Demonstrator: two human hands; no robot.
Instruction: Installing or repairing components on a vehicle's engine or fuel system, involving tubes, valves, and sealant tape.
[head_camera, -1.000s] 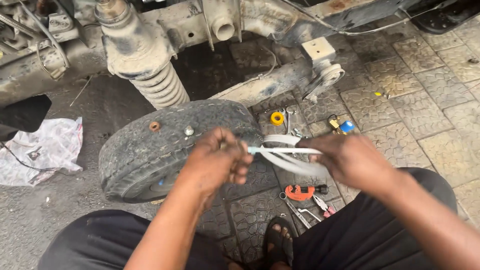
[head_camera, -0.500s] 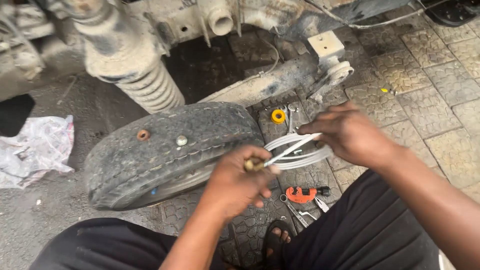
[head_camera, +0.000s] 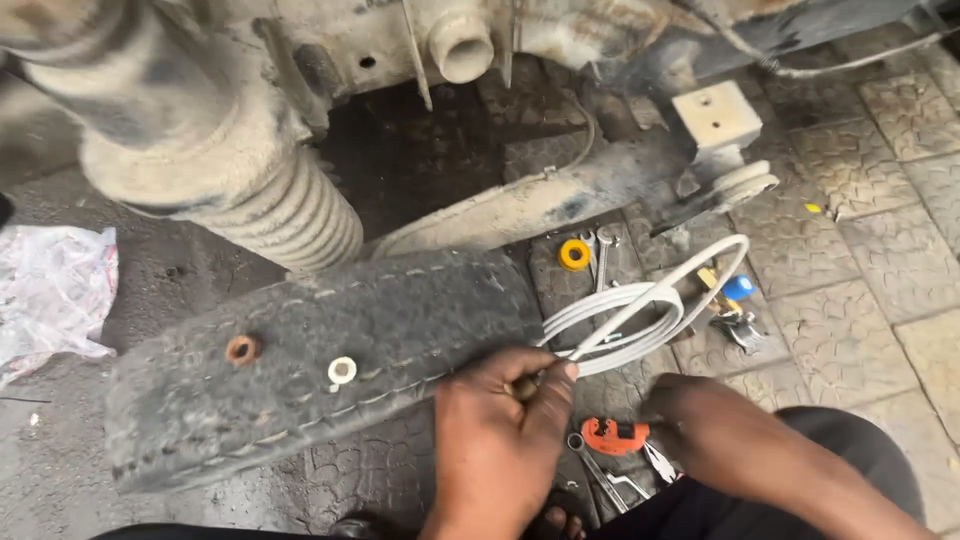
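White coiled tubing (head_camera: 640, 315) lies looped on the paving just beyond the left hand (head_camera: 505, 420), its long end arching up toward a pale square block (head_camera: 717, 113) on the vehicle's underside. Left hand: fingers curled, pinching a small brass-coloured fitting (head_camera: 524, 386) between thumb and fingertips, right at the near end of the coil. Whether the fitting is joined to the tubing cannot be told. Right hand (head_camera: 690, 410): lowered near the ground beside an orange tube cutter (head_camera: 613, 435); its fingers are partly hidden behind the left hand, so its grip cannot be told.

Just left of the left hand, a worn tyre (head_camera: 310, 350) lies flat, tread up, filling most of the space between the person and the vehicle. On the tread sit a rusty washer (head_camera: 241, 349) and a white washer (head_camera: 342, 370), well apart from the hands.

Behind the coil: a yellow tape roll (head_camera: 574, 254), a spanner (head_camera: 601, 262) just beside it, a blue cap (head_camera: 739, 288) and some small metal parts near the tubing's far loop. More spanners lie below the cutter.

Beyond the tyre, a dirty coil spring and strut (head_camera: 270, 210) hangs from the chassis, with a mud-caked suspension arm (head_camera: 530, 205) running toward the block. A crumpled white rag (head_camera: 50, 290) lies at far left.
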